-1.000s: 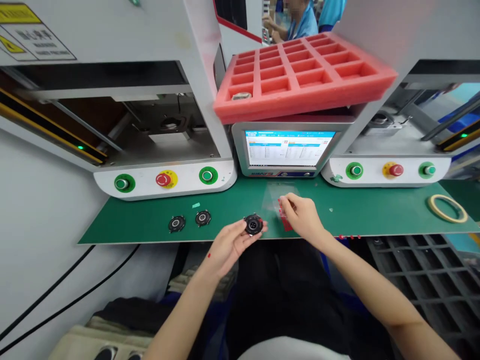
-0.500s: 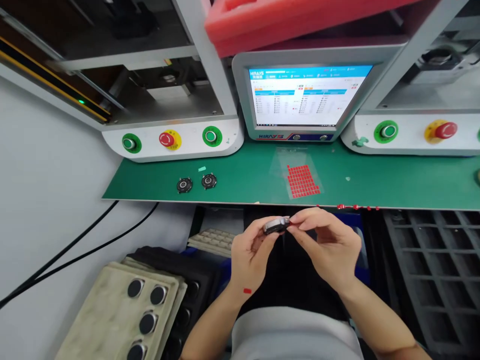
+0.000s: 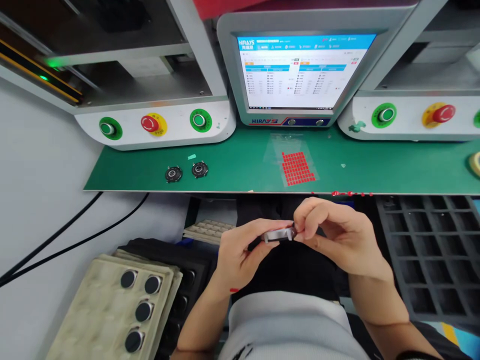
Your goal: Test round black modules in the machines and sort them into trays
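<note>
A grey metal watch case (image 3: 278,234) is gripped edge-on between the thumb and fingers of my left hand (image 3: 240,252), below the green table's front edge. My right hand (image 3: 339,235) is closed in a pinch at the right end of the case, its fingertips touching that end. Whatever small thing is between those fingertips is hidden. A red sticker (image 3: 234,290) clings to my left wrist. On the table lies a sheet of small red stickers (image 3: 299,169) on clear film. Two round black watch backs (image 3: 173,174) rest farther left.
A monitor (image 3: 305,75) stands between two machines with green buttons and red stop buttons (image 3: 150,123). Beige trays (image 3: 86,300) at lower left hold several watch units. A black compartment tray (image 3: 427,240) is at right. Red bits (image 3: 350,193) stick along the table edge (image 3: 210,191).
My view has shifted, with the table now higher in the picture. The watch case has turned slightly in my left hand, and my right fingers have curled more at its right end.
</note>
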`<act>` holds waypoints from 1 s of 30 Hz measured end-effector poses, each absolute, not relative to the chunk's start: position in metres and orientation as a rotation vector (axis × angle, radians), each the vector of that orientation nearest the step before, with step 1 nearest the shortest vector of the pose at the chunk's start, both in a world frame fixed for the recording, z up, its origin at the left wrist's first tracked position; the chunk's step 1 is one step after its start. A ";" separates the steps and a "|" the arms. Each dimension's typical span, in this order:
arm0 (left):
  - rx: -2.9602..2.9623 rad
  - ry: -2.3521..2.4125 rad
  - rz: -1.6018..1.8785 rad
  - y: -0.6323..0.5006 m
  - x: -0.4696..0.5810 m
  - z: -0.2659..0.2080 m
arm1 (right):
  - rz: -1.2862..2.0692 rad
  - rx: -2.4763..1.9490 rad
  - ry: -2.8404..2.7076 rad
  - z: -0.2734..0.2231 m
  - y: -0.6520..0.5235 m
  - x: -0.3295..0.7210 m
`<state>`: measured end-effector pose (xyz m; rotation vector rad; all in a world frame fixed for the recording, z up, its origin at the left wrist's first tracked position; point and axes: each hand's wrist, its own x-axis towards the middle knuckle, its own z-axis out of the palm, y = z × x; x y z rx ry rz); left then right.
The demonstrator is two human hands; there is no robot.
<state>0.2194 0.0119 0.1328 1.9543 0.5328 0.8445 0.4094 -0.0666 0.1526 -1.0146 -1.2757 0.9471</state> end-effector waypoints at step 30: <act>1.940 0.599 0.918 0.007 0.233 0.126 | 0.149 -1.267 -1.394 0.148 -0.071 0.389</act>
